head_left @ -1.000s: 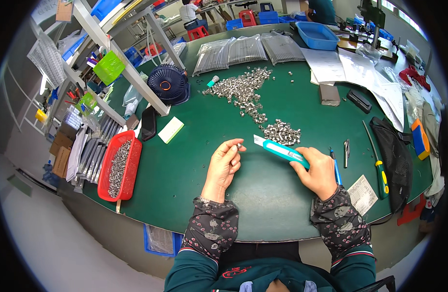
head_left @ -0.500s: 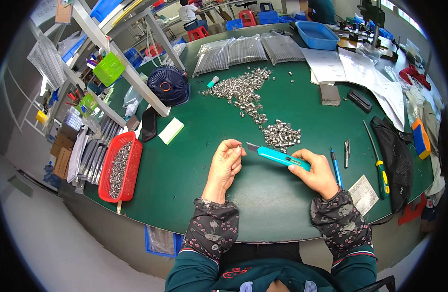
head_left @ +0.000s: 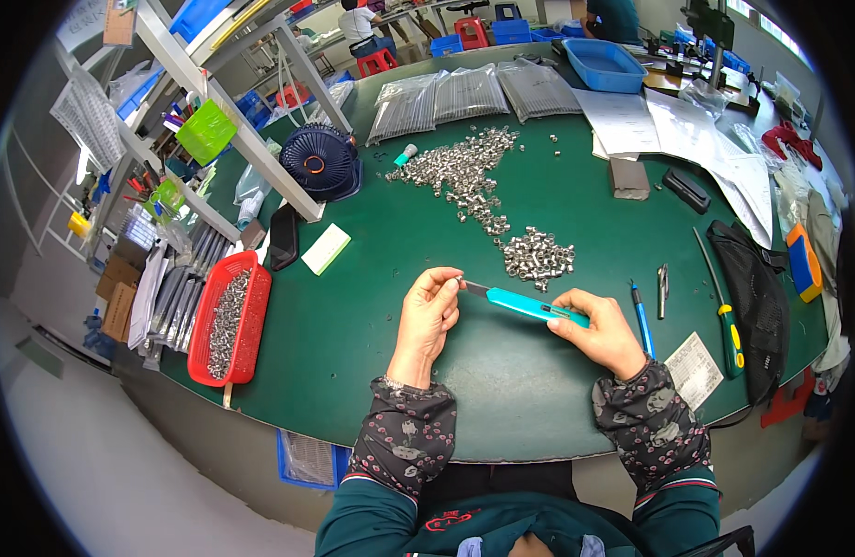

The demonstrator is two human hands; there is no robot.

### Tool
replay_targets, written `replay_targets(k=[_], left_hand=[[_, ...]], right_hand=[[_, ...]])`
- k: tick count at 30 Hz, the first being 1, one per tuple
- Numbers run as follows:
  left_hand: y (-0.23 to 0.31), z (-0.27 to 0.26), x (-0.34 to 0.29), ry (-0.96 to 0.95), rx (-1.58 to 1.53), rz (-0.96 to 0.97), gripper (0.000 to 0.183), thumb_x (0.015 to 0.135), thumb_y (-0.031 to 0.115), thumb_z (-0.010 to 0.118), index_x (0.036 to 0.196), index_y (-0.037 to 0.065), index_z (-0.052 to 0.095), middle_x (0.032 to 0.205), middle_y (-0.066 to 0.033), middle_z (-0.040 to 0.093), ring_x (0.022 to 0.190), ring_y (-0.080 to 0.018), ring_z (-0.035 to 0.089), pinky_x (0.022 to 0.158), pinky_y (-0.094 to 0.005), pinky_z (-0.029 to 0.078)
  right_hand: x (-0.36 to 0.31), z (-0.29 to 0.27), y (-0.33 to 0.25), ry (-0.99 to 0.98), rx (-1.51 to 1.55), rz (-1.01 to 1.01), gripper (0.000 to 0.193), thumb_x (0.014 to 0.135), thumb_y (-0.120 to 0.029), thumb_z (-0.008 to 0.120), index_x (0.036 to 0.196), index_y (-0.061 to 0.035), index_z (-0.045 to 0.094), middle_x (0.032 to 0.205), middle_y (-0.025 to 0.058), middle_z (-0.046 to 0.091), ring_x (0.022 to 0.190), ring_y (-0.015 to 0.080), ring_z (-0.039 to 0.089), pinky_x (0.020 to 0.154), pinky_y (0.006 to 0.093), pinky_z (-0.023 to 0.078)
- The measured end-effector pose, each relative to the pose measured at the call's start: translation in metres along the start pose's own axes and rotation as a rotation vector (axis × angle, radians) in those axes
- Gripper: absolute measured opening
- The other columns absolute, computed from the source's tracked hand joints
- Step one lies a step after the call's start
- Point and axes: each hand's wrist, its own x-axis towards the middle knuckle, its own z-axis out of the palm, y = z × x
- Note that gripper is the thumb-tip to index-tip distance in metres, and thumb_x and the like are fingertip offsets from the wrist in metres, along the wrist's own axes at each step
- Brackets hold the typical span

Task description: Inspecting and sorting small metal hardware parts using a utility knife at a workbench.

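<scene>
My left hand [head_left: 429,314] pinches a small metal ring [head_left: 460,281] between thumb and forefinger, the ring mostly covered by the fingertips. A turquoise utility knife [head_left: 529,304] lies in the grip of my right hand [head_left: 598,327], its blade [head_left: 475,289] reaching left to the ring; whether it touches or enters the ring is too small to tell. Beyond both hands is a small heap of shiny metal rings [head_left: 537,258], and a larger spread of the same rings [head_left: 460,172] trails farther back on the green table [head_left: 390,251].
A red basket [head_left: 260,316] of small metal parts stands at the left, near a dark blue fan [head_left: 321,162]. To the right lie a blue pen [head_left: 642,320], a file with a yellow-green handle [head_left: 730,339] and a black bag [head_left: 752,306]. Bagged rods [head_left: 472,96] line the back.
The knife has turned in my right hand, and its blade has moved left to the ring at my left fingertips. My left hand has stayed nearly in place.
</scene>
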Motion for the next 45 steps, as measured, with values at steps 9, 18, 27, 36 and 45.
replay_targets(k=[9, 18, 27, 36, 45], left_hand=[[-0.003, -0.003, 0.0, -0.035, 0.086, -0.043, 0.013, 0.083, 0.008, 0.055, 0.094, 0.001, 0.055, 0.073, 0.001, 0.049, 0.048, -0.0012, 0.034, 0.037, -0.0147, 0.025], [-0.003, -0.004, 0.002, 0.008, -0.134, -0.092, 0.011, 0.086, 0.009, 0.05, 0.095, 0.003, 0.052, 0.082, -0.0058, 0.055, 0.047, -0.0019, 0.034, 0.036, -0.0139, 0.027], [-0.001, 0.002, 0.002, 0.063, 0.031, -0.002, 0.016, 0.084, 0.005, 0.052, 0.1, 0.002, 0.051, 0.086, -0.0077, 0.057, 0.048, -0.0006, 0.035, 0.037, -0.0134, 0.028], [-0.001, 0.003, 0.0, 0.038, 0.084, 0.011, 0.015, 0.083, 0.005, 0.054, 0.097, 0.001, 0.054, 0.085, -0.0039, 0.056, 0.049, 0.0, 0.035, 0.038, -0.0139, 0.027], [-0.004, 0.0, 0.0, -0.006, 0.165, 0.04, 0.015, 0.082, 0.005, 0.056, 0.097, 0.002, 0.056, 0.074, 0.0022, 0.05, 0.048, 0.0005, 0.032, 0.038, -0.0148, 0.022]], right_hand=[[-0.001, 0.001, -0.001, 0.035, -0.099, -0.035, 0.029, 0.069, -0.026, 0.065, 0.085, -0.0018, 0.06, 0.068, 0.013, 0.059, 0.061, 0.0248, 0.058, 0.055, 0.0329, 0.043], [-0.003, 0.005, -0.009, 0.411, -0.248, -0.317, 0.024, 0.069, -0.018, 0.066, 0.086, -0.004, 0.057, 0.075, 0.0117, 0.059, 0.063, 0.0287, 0.058, 0.054, 0.0352, 0.045], [-0.002, 0.005, -0.001, 0.204, -0.169, -0.124, 0.025, 0.069, -0.023, 0.066, 0.086, -0.0048, 0.058, 0.072, 0.0114, 0.06, 0.061, 0.0271, 0.058, 0.053, 0.0344, 0.044], [-0.001, 0.002, -0.001, 0.065, -0.048, -0.019, 0.03, 0.069, -0.026, 0.066, 0.087, -0.0026, 0.06, 0.064, 0.0136, 0.059, 0.058, 0.023, 0.059, 0.055, 0.0324, 0.043], [0.001, -0.001, 0.002, -0.017, 0.002, 0.01, 0.028, 0.069, -0.025, 0.066, 0.085, -0.0017, 0.06, 0.065, 0.014, 0.059, 0.06, 0.0241, 0.059, 0.055, 0.0322, 0.043]])
